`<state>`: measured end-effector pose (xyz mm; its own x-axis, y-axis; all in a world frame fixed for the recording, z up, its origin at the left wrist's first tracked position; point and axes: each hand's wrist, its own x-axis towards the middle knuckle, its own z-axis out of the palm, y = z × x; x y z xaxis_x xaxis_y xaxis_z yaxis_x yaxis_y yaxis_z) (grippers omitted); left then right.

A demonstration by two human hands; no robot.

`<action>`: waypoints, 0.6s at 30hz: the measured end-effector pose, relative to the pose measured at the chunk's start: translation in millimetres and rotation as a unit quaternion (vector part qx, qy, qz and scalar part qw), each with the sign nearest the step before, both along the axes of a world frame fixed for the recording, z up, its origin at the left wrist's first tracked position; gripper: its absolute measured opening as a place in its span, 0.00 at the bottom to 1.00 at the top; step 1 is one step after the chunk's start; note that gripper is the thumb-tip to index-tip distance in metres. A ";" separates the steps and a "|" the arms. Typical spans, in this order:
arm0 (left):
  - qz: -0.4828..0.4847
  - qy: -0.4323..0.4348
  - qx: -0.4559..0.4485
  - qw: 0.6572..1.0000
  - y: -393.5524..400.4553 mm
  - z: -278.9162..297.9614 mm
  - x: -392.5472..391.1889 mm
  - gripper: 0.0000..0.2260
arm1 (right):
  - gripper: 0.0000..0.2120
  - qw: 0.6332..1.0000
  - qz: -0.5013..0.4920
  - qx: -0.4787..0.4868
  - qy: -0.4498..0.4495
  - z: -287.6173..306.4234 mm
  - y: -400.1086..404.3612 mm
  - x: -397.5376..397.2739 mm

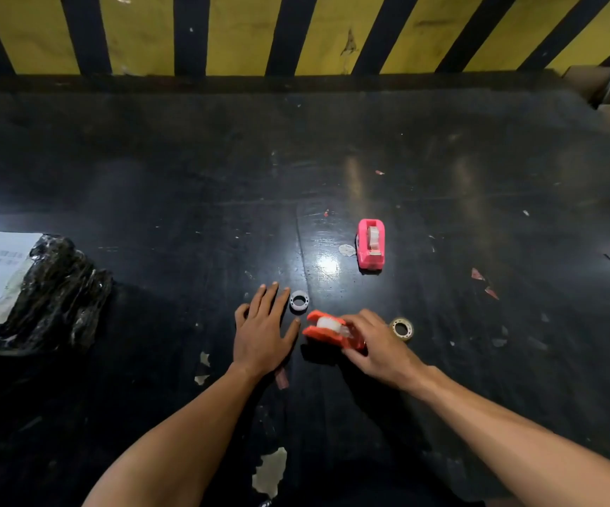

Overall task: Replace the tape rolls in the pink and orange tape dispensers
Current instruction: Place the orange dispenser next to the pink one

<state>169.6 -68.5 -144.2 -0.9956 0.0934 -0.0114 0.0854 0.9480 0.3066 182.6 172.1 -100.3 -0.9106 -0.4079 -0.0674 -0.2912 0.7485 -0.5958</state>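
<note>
The orange tape dispenser [323,333] lies on the black table with a white tape roll [329,322] seated in it. My right hand [378,345] grips its right end, fingers curled over the top. Just left of it, my left hand [263,327] rests flat on the table, fingers spread, holding nothing. A grey tape core [299,301] lies by my left fingertips. Right of my right hand sits a clear tape roll [402,328] lying flat. Farther back stands the pink tape dispenser [371,244], a roll showing in its slot.
A black plastic-wrapped parcel [36,290] with a white label sits at the left. Scraps of tape and paper [269,472] dot the black table [479,177]. A yellow and black striped wall [245,34] runs along the far edge.
</note>
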 end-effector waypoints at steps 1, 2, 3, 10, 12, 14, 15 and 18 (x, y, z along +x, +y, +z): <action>0.002 0.000 -0.005 1.000 0.7 -0.1 0.0 0.29 | 0.21 0.999 -0.037 -0.010 0.001 4.3 0.7 -4.3; 0.003 0.000 -0.010 1.000 1.3 -0.2 0.0 0.29 | 0.20 0.997 -0.078 -0.017 0.006 9.2 -0.8 -11.1; 0.005 0.001 -0.014 1.000 1.9 0.1 0.1 0.28 | 0.19 0.992 -0.122 -0.024 0.014 15.0 -4.5 -20.0; 0.015 0.003 -0.019 1.000 3.1 0.1 -1.2 0.27 | 0.14 0.933 -0.346 -0.088 -0.048 37.7 -52.5 -98.2; 0.015 0.002 -0.024 1.000 2.8 1.1 -1.4 0.27 | 0.16 0.924 -0.368 -0.087 -0.061 35.3 -62.6 -115.6; 0.015 -0.004 -0.030 0.999 2.6 1.5 -1.7 0.27 | 0.19 0.920 -0.380 -0.067 -0.066 28.9 -70.1 -129.4; 0.016 -0.006 -0.031 0.999 2.7 1.5 -1.8 0.27 | 0.19 0.920 -0.383 -0.057 -0.069 27.0 -73.5 -133.9; 0.018 -0.005 -0.035 0.999 3.4 1.7 -2.4 0.26 | 0.21 0.920 -0.385 -0.023 -0.065 22.9 -82.1 -142.1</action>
